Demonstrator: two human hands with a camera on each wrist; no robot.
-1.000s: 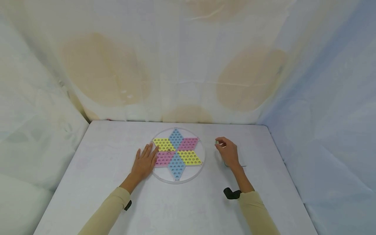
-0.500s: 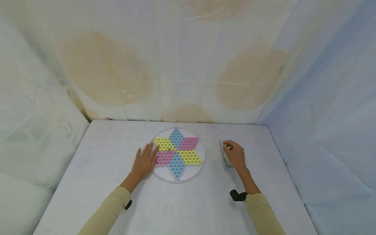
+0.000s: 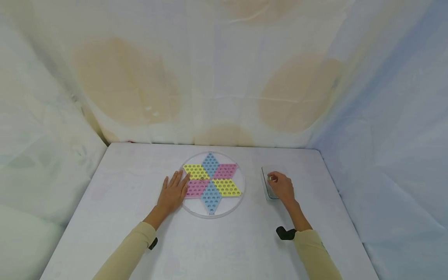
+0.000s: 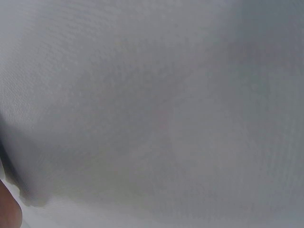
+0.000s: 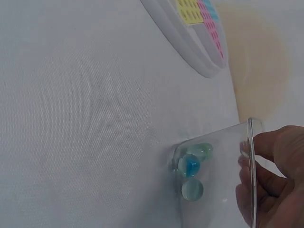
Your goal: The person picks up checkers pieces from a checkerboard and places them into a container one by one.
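Note:
A round Chinese checkers board (image 3: 228, 212) with yellow, pink and blue sections lies on the table, a single marble (image 3: 202, 179) near its middle. My left hand (image 3: 171, 194) rests with straight fingers on the board's left edge. To the right stands a clear container (image 3: 264, 182), partly covered by my right hand (image 3: 282, 187). That hand pinches a small pale marble (image 5: 244, 148) between thumb and fingertips, inside the container's rim. At the bottom of the container lie several marbles, among them a blue-swirled marble (image 5: 190, 165) and a clear greenish marble (image 5: 192, 189).
The white-covered table (image 3: 210, 249) reaches back to a cloth wall (image 3: 224, 77), with cloth hangings on both sides. Dark wrist cameras (image 3: 285, 233) sit below the hands. The left wrist view is mostly blurred grey-white cloth.
The right hand has moved right, from between the board and the container to over the container, then dropped slightly into it with the marble. The left hand has stayed on the board.

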